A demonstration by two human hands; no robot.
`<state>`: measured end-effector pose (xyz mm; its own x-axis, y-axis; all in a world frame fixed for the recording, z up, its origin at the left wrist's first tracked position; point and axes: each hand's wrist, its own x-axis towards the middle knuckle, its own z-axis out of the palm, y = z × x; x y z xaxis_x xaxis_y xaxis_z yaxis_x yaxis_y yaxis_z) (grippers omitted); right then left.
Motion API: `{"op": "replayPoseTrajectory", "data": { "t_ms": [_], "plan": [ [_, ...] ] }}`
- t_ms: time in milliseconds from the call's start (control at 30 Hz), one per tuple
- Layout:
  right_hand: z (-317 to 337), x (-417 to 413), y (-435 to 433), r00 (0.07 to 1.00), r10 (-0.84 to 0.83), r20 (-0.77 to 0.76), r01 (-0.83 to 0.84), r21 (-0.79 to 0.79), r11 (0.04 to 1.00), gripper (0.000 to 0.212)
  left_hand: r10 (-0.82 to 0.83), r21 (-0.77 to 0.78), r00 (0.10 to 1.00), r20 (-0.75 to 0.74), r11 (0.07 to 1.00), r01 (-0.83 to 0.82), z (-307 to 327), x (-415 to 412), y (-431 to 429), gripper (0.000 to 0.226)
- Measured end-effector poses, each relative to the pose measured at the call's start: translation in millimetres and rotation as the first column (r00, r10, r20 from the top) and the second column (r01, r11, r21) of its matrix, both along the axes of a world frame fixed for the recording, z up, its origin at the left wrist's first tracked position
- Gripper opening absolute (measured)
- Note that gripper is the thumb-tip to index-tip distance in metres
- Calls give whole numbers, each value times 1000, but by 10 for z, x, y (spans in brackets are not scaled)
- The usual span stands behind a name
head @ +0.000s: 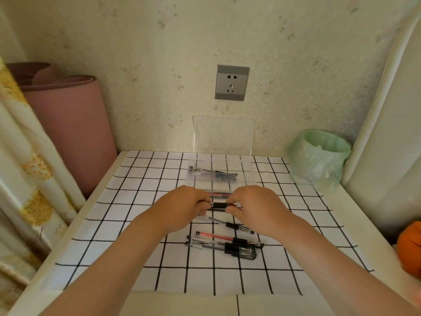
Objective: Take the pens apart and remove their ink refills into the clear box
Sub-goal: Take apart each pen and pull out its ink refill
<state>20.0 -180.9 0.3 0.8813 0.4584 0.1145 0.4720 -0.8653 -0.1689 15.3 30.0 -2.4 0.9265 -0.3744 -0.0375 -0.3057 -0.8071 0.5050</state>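
Both hands hold one pen level above the grid cloth; its black grip shows between them. My left hand pinches its left end and my right hand pinches its right end. The clear box stands just behind, lid raised against the wall, with a few pens or pen parts inside. A red pen lies just beyond my fingers. Nearer me lie a clear pen and a bundle of several pens, one with red ink.
A black-and-white grid cloth covers the table. A bin lined with a green bag stands at the back right. A rolled pink mat leans at the left. An orange object sits at the right edge. A wall socket is behind.
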Motion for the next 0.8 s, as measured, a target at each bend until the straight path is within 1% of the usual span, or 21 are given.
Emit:
{"op": "replayPoseTrajectory", "data": {
  "t_ms": [67,100,133,200,233,333,433,500,567,633,667,733,800],
  "plan": [
    [3,2,7,1000,0,-6,0,10,1000,24,-9,22,1000,25,1000,8,0,5,16,15],
    [6,5,7,1000,-5,0,5,13,1000,24,-14,12,999,29,1000,13,-1,6,22,10],
    [12,8,5,1000,-13,5,13,16,1000,23,-18,-4,999,32,1000,18,0,2,27,10],
    [19,16,-5,1000,-30,9,30,22,999,23,-13,-48,1000,20,999,14,-10,-4,28,23],
    [21,19,-12,999,-38,9,37,23,999,22,-11,-70,1000,20,998,13,-19,0,31,23],
    [21,22,-24,998,-67,0,66,18,998,21,-4,-120,1000,23,993,6,-26,20,40,16],
    [34,22,-30,996,-87,9,87,32,996,20,18,-134,1000,-22,991,-21,-10,37,55,7],
    [49,22,-33,995,-99,14,98,42,994,20,10,-110,999,-43,994,-15,-12,37,42,11],
    [57,21,-34,994,-107,10,107,39,994,19,1,-82,1000,-19,997,-2,-28,31,28,9],
    [57,20,-34,994,-109,3,109,35,993,18,-3,-95,1000,6,995,3,-51,23,27,20],
    [56,20,-36,994,-112,-1,112,36,993,18,-5,-115,1000,14,993,6,-57,25,30,20],
    [56,27,-46,993,-122,-7,122,45,991,18,8,-153,1000,9,988,-6,-52,33,33,13],
    [61,32,-53,991,-137,-7,137,51,989,17,44,-159,998,-32,986,-49,-32,48,30,6]
  ]
}}
